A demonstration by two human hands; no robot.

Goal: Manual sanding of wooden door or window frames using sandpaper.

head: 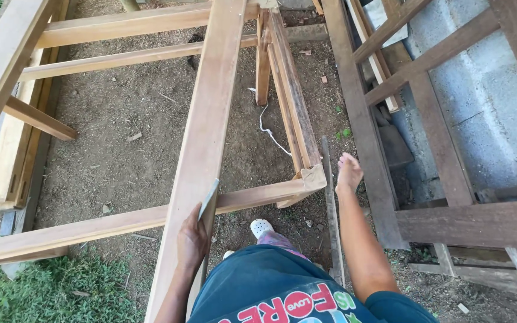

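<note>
A thin sanding sheet (209, 198), judged light and floppy, is pinched at its lower edge by the left hand (191, 239) against the long plank (201, 149); the right hand (349, 171) hangs released.

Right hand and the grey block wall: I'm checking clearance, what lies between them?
In the head view, dark weathered planks lie between the right hand and the block wall.

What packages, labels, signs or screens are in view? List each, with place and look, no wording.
No packages, signs, labels or screens show.
Only print: shirt, bottom centre, dark teal with rounded red, white and green lettering.
</note>
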